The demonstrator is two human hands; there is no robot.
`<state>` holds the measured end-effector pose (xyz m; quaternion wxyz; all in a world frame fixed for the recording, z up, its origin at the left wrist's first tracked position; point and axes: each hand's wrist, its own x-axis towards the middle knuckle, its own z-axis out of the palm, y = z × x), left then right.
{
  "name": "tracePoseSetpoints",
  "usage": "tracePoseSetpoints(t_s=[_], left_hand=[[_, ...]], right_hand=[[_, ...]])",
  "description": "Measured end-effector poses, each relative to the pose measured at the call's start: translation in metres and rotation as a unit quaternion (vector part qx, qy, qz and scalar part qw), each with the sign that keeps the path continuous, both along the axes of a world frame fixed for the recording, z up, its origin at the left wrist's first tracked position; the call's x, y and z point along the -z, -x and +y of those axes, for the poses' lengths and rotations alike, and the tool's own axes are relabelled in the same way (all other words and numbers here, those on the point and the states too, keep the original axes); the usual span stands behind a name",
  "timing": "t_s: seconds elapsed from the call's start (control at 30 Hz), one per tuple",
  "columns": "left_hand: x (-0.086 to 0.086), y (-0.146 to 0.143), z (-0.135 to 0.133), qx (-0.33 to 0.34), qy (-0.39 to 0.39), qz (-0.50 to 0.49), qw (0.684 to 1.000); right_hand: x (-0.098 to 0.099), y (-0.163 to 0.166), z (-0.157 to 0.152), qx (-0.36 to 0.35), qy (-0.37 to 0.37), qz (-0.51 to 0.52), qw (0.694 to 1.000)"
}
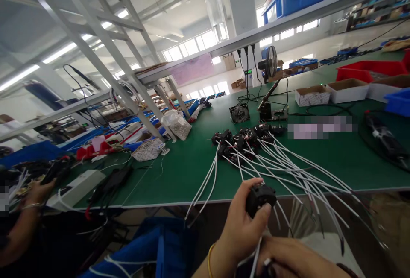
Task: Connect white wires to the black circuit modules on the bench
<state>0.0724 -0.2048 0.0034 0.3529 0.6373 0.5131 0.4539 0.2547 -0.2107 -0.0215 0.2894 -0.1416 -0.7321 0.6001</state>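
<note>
My left hand (238, 224), with a yellow bangle at the wrist, grips a small black plastic housing (262, 196) between thumb and fingers, just off the table's front edge. Close below it is my right hand (291, 254), its fingers curled in. A white cable (256, 257) runs down beside those fingers, and a small dark piece with a white spot shows there; what exactly the right hand holds is hidden. On the green table (179, 175) ahead lies a pile of similar black housings (243, 139), their white cables (297, 171) trailing over the front edge.
Behind the pile are a square black fan (239, 113) and a soldering iron (270, 92) in its stand. Cardboard boxes (312, 95) and a red bin (368, 71) stand at right, near a black power tool (386, 137). Another person's hand (40, 190) works at far left. Below is a blue crate (160, 244).
</note>
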Motion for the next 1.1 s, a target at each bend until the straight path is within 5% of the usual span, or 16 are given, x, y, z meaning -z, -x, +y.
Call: tracePoseSetpoints(t_s=[0.23,0.43,0.57,0.67,0.8,0.93,1.0,1.1], left_hand=[[0.035,-0.027,-0.002,-0.042,0.144,-0.179,0.972],[0.036,-0.023,-0.003,0.107,0.273,-0.403,0.867],[0.027,-0.008,-0.001,0.167,0.244,-0.332,0.896],[0.024,0.004,0.002,0.182,0.202,-0.244,0.931],[0.026,0.019,0.004,0.155,0.121,-0.16,0.967],[0.028,0.03,-0.003,0.169,0.102,-0.178,0.964],[0.026,0.031,-0.009,0.18,0.102,-0.192,0.959],[0.025,0.028,-0.013,0.177,0.086,-0.164,0.967]], right_hand=[[0.017,-0.014,-0.02,0.051,0.216,0.084,0.971],[0.019,-0.015,-0.014,0.058,0.377,0.203,0.902],[0.018,-0.027,-0.014,0.07,0.404,0.229,0.883],[0.018,-0.037,-0.016,0.085,0.368,0.2,0.904],[0.021,-0.055,-0.012,0.181,0.148,0.089,0.968],[0.031,-0.081,0.001,0.305,-0.054,-0.023,0.951],[0.037,-0.092,0.005,0.329,-0.056,-0.059,0.941],[0.039,-0.098,0.006,0.359,0.061,-0.036,0.931]])
